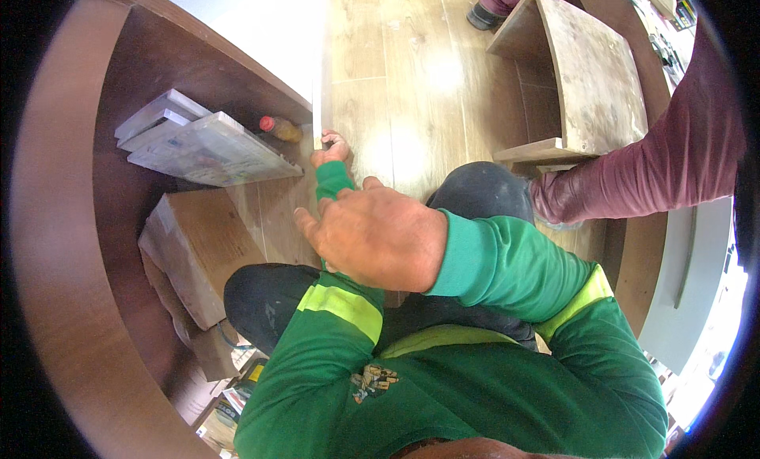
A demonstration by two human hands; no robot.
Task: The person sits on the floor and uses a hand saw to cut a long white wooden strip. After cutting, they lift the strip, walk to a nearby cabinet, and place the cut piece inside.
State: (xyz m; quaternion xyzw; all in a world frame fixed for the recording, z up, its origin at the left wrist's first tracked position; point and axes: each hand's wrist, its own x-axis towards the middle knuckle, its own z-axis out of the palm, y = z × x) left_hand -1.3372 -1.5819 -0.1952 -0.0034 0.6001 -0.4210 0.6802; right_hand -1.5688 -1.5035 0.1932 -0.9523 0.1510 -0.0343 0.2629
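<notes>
My left hand (332, 149) is stretched forward, its fingers curled round the near end of a white panel's edge (317, 111); the exact grip is partly hidden. My right hand (372, 233) hangs in front of me, palm down with the fingers apart and nothing visible in it. It crosses over my left forearm and covers part of that green sleeve. Left of the panel's end, a small bottle with a red cap (281, 129) lies inside a brown wooden cabinet (131, 87).
Several flat white boards (214, 150) lean in the cabinet, beside a cardboard box (210, 229). Wood-look flooring (412, 103) runs ahead. At right stand a worn wooden stool (598, 79) and another person's leg in maroon trousers (649, 170); another shoe (483, 16) is farther off.
</notes>
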